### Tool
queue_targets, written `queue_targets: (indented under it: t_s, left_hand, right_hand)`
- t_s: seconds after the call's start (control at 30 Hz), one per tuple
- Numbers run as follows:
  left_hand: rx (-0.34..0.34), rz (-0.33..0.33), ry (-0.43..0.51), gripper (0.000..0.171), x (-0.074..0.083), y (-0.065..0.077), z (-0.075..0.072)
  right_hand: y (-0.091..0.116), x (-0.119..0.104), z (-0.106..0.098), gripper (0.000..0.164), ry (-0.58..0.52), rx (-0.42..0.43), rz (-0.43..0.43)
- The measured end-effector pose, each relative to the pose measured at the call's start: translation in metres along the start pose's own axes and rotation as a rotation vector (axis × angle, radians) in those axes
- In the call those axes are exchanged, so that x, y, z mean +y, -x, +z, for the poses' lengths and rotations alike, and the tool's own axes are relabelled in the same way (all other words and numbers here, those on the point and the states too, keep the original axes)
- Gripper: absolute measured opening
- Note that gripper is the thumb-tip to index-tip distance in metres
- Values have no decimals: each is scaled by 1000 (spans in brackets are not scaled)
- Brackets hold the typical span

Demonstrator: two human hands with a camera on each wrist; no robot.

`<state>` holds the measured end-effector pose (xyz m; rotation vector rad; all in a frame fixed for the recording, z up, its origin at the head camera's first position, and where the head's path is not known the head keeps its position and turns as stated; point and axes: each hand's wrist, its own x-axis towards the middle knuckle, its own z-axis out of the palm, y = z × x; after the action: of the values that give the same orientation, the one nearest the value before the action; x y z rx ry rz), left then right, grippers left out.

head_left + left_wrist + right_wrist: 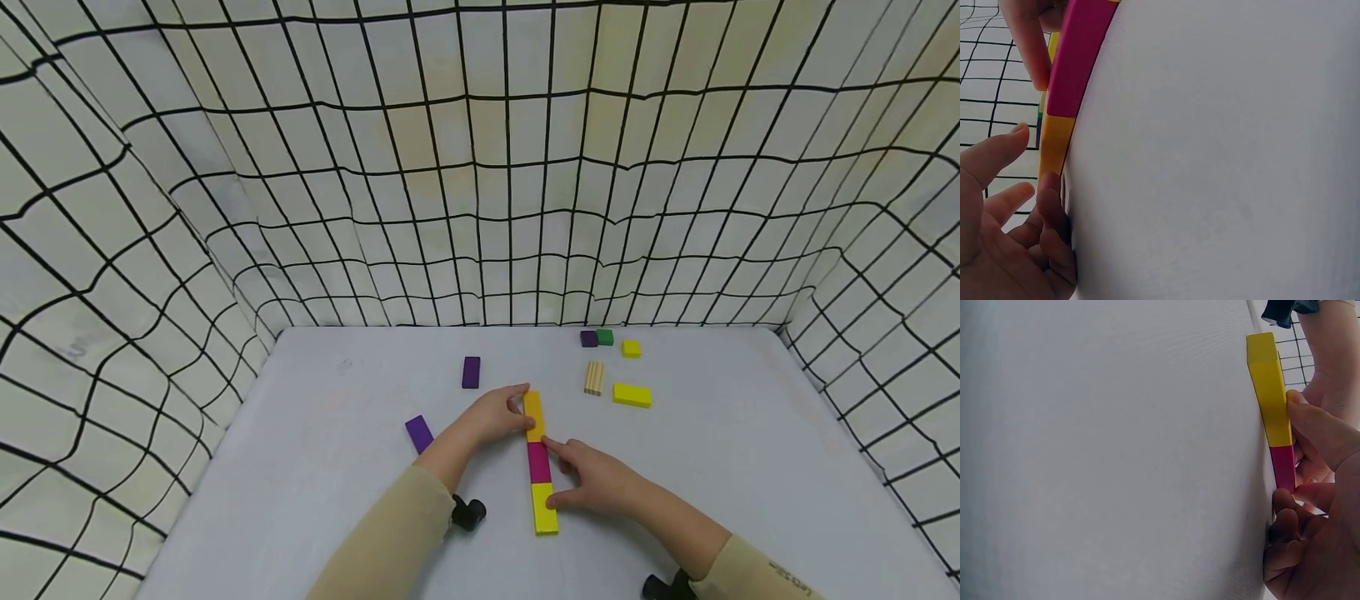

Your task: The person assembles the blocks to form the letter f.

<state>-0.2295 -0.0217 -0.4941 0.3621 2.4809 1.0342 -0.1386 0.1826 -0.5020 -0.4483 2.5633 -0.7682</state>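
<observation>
An orange block point(533, 414), a magenta block point(539, 462) and a yellow block point(544, 510) lie end to end in a straight row on the white table. My left hand point(495, 417) is at the row's far end, thumb and index finger spread along the orange block. From the right side, my right hand point(596, 479) touches the row: its index fingertip is near the orange-magenta joint, its thumb against the yellow block. In the right wrist view the remaining right-hand fingers point(1285, 525) are bent near the tabletop.
Two purple blocks point(471, 372) point(419, 434) lie left of the row. Toward the back right are a dark purple block point(588, 339), a green block point(604, 337), a small yellow block point(631, 349), a long yellow block point(632, 395) and pale wooden pieces point(593, 378). Black netting point(510, 192) surrounds the table.
</observation>
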Motion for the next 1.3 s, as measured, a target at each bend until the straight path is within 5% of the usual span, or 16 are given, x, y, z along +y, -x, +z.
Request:
queue_targets:
  t_s: [0.53,1.0,1.3]
  left_hand:
    - [115,-75,37,58,-5,31,-20]
    - [259,-80,-33,53,-42,77,-73]
    - [291,-116,-39,52,-54,95,-83]
  right_hand:
    - [1,0,1,93,-8,3,2]
    - [0,-3,-1,93,-7,-9,14]
    - [2,-5,-1,92,-13,-6,20]
